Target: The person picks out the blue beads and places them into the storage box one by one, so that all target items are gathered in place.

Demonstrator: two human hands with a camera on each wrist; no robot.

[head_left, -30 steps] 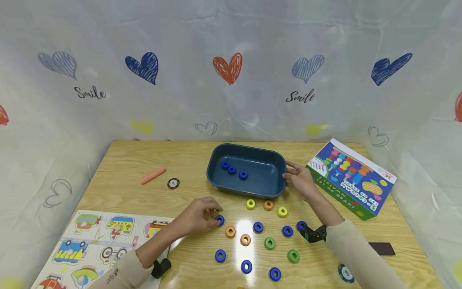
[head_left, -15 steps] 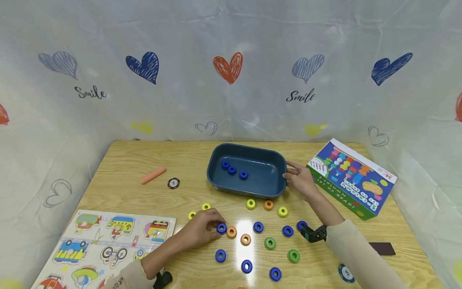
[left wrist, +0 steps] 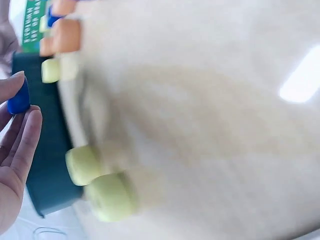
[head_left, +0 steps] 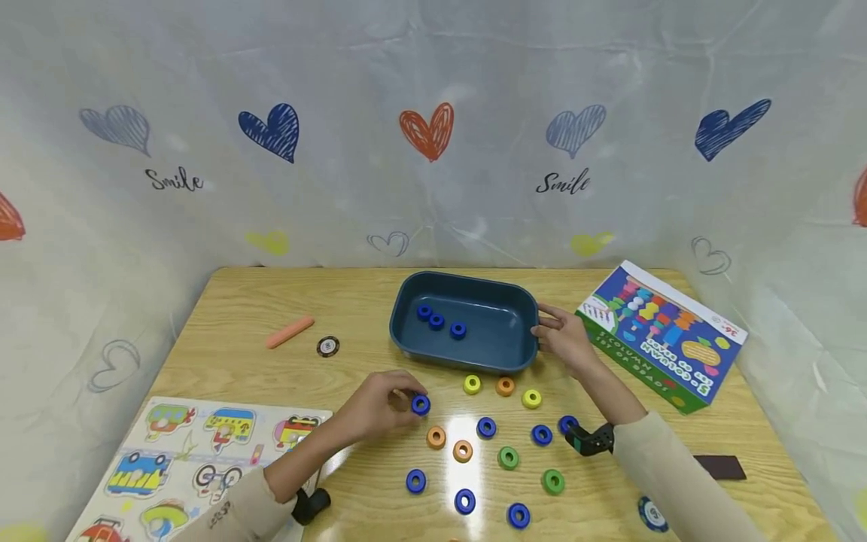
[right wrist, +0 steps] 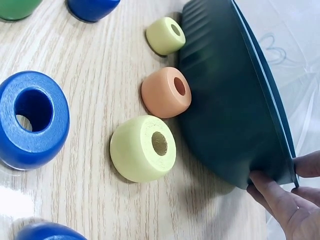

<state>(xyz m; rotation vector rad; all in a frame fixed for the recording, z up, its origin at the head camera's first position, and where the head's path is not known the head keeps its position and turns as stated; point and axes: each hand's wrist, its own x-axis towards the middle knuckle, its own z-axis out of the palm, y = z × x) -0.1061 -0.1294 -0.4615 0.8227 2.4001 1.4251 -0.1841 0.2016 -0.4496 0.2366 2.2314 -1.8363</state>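
Observation:
My left hand (head_left: 379, 409) pinches a blue ring bead (head_left: 421, 405) between thumb and fingers. In the left wrist view the bead (left wrist: 19, 98) is held off the table, with the dark teal bin (left wrist: 47, 145) behind it. With my right hand (head_left: 565, 339) I grip the right end of the bin (head_left: 467, 363), fingers at its rim; the right wrist view shows the fingers (right wrist: 272, 197) on its outer wall and over the edge. Three blue beads (head_left: 436, 321) lie inside the bin. Two yellow beads (left wrist: 107, 197) near my left hand are hidden from the head view.
Loose blue, orange, yellow and green beads (head_left: 508, 458) are spread before the bin. A picture puzzle board (head_left: 264, 427) lies at left, near an orange stick (head_left: 290, 332) and a poker chip (head_left: 328, 346). At right are a toy box (head_left: 664, 339), a dark strip (head_left: 721, 467) and another chip (head_left: 652, 514).
My left hand has taken hold of a blue bead, drawn it slightly nearer, then lifted it up toward the bin. My right hand has stayed on the bin.

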